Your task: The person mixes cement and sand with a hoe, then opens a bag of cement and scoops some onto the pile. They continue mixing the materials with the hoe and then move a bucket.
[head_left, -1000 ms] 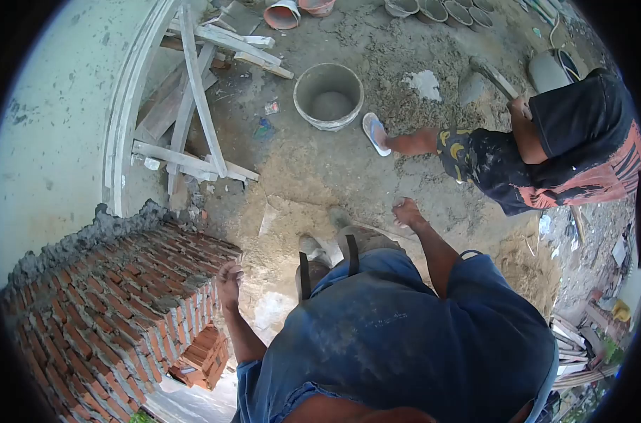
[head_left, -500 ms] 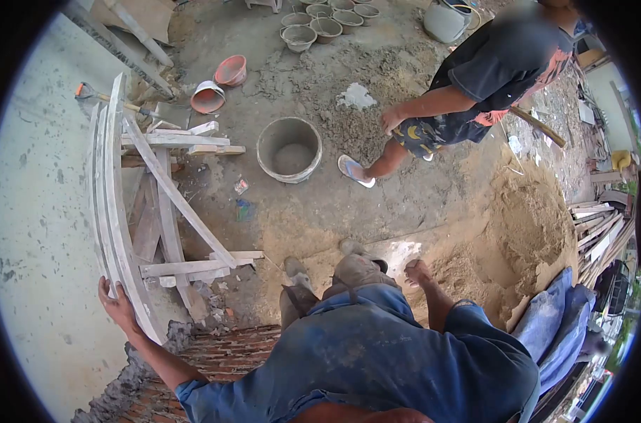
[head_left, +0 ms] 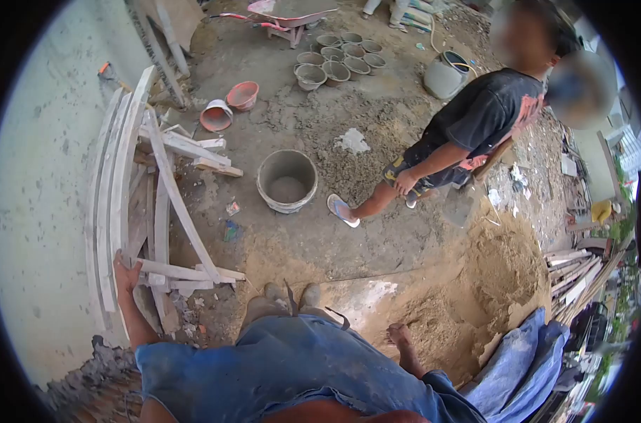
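My left hand (head_left: 127, 271) is at the lower left against long pale wooden boards (head_left: 123, 162) that lean on the wall; its thumb and fingers are spread, touching the nearest board's edge. Low over the sandy ground, my right hand (head_left: 399, 334) hangs beside my body; its fingers are too small to read. A stack of rough timber pieces (head_left: 183, 204) stands right of the boards. Ahead of my boots, a large round bucket (head_left: 287, 181) sits on the ground.
A co-worker (head_left: 468, 127) in a dark shirt stands ahead on the right. Several mortar-filled buckets (head_left: 336, 70) and a wheelbarrow (head_left: 292, 21) are farther off. Two red-lined bowls (head_left: 243, 96) lie near the wall. A sand pile (head_left: 500, 268) and blue tarp (head_left: 507, 366) are at right.
My view has tilted up, bringing the wheelbarrow into sight. My left hand now sits closer to the timber stack along the boards. The co-worker stands more upright, face toward me.
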A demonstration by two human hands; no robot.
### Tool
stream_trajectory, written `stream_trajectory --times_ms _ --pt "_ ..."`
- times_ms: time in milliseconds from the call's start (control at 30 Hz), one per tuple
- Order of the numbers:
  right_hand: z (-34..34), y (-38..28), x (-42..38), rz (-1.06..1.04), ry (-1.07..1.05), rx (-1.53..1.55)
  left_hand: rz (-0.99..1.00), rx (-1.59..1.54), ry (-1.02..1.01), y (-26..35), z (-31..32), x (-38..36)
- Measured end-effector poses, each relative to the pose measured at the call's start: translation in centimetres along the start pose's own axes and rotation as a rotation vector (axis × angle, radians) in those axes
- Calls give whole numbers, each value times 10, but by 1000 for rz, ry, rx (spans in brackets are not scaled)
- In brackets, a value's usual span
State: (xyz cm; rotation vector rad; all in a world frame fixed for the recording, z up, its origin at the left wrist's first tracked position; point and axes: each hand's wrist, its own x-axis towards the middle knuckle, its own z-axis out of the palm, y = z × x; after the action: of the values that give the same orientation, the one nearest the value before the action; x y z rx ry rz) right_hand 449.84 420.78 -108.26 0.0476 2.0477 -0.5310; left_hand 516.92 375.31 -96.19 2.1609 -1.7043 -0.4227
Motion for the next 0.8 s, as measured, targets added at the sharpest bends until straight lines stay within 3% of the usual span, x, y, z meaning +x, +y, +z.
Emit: stream_trajectory --times_ms 33,100,167,233,300,367,400,533,600,633,700,733,800 --pt "-8 1 0 -24 58 68 60 -9 30 -7 3 1" --pt "-19 32 37 -54 -77 234 -17 28 77 22 -8 -6" --pt "-11 -1 -8 -94 -16 153 -68 19 123 36 -16 -5" --pt "-2 -36 -46 -154 0 -212 -73 -4 153 34 -14 0" --pt "-6 -17 -18 -162 -38 -206 -13 141 209 26 -10 7" --pt "-7 21 27 -127 -452 623 -30 175 195 20 -6 11" --pt "7 6 28 -205 -127 -12 -13 181 188 19 -6 13" --pt "12 -41 -4 -213 -110 -121 56 198 220 10 -1 22" --pt "12 -60 -27 -352 -134 -517 54 242 214 11 -2 24" --pt "15 -71 -46 -354 -113 -482 63 246 229 4 2 27" --pt "17 -96 -89 -546 -118 -878 67 239 254 -7 9 32" --pt "19 -109 -109 -464 -195 -895 65 229 264 -8 9 30" --pt "22 -110 -134 -542 -197 -936 106 266 354 -2 12 20"
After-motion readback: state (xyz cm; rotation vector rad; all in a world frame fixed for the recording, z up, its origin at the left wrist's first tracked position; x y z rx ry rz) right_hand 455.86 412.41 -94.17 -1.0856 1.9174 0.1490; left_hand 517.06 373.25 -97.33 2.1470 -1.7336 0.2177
